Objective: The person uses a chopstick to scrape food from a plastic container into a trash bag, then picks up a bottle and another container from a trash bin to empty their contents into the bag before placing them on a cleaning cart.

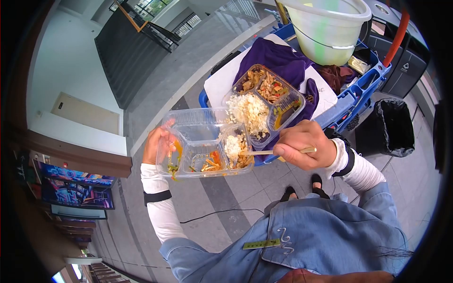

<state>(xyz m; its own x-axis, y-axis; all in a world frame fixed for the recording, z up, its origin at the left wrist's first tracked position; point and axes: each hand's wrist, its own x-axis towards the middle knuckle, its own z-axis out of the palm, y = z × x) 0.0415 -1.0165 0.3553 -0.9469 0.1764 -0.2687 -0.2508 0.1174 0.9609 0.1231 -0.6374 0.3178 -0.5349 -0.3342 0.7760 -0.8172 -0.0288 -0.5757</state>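
Note:
My left hand point(158, 143) grips the left end of a clear plastic tray point(198, 128) and holds it up. In its lower compartments lie vegetable strips point(214, 161) and, at the right, rice point(234, 146) with bits of food. My right hand point(306, 145) is closed around chopsticks point(264, 152), whose tips reach into that rice compartment. Behind, partly overlapped by the held tray, a second clear tray point(295, 112) rests on the cart, with a mound of rice point(252, 111) and meat and vegetables point(271, 88) in separate compartments.
The blue cart point(347, 101) bears a white board point(219, 87), purple cloth point(269, 55) and a large pale bucket point(328, 33). A black-lined bin point(384, 127) stands at its right, by dark waste bins point(408, 61). A cable point(222, 212) crosses the floor below.

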